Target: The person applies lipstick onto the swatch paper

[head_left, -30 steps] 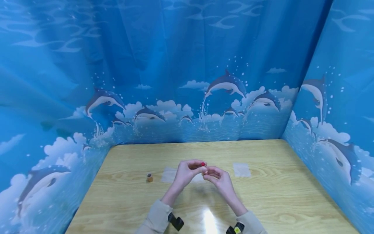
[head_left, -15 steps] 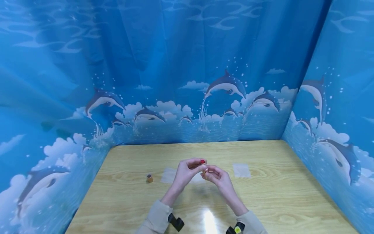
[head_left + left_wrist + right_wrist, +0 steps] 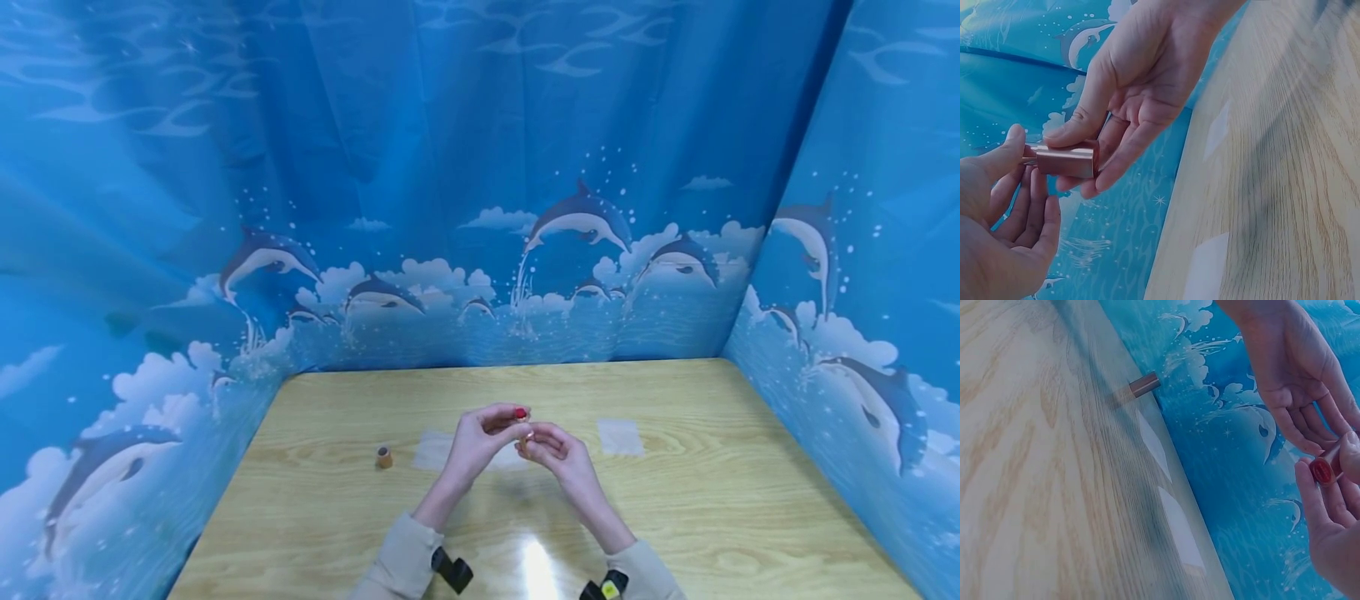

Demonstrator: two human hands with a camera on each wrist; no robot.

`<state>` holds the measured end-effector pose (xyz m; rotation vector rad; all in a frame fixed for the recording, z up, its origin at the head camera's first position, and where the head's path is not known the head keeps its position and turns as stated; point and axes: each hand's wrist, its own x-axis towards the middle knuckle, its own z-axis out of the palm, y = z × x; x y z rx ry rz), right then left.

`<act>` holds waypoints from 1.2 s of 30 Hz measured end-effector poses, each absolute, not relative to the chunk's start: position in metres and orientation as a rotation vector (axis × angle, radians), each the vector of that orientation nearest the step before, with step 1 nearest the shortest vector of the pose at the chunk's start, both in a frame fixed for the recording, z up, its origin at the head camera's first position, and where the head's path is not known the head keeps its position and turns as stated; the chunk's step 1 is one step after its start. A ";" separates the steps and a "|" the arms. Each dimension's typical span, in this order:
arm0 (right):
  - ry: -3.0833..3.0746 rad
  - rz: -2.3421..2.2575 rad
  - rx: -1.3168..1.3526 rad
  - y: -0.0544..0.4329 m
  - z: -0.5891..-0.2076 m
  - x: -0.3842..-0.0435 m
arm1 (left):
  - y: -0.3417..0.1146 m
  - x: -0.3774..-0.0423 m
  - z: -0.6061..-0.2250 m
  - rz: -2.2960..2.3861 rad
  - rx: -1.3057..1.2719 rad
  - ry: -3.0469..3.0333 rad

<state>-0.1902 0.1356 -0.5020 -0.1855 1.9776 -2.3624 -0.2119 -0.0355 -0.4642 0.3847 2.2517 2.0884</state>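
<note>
Compared with one second ago, I see in my head view the red tip (image 3: 521,414) of the lipstick (image 3: 1069,161) slightly higher; over the last half second, almost nothing has changed. The left hand (image 3: 471,444) is clamped by thumb and fingers on its narrow end, and the right hand (image 3: 567,459) pinches the wider base. The lipstick is between both hands, above the table (image 3: 330,500); its body is shiny copper. A brown cap (image 3: 384,457) stands apart, to the left.
</note>
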 end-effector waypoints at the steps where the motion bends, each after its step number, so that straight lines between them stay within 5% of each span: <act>1: 1.981 -2.361 -0.172 0.136 -0.502 -0.190 | -0.036 -0.212 -0.464 2.085 0.393 2.254; 36: 2.073 -2.360 -0.035 0.147 -0.499 -0.199 | -0.075 -0.214 -0.482 1.995 0.246 2.450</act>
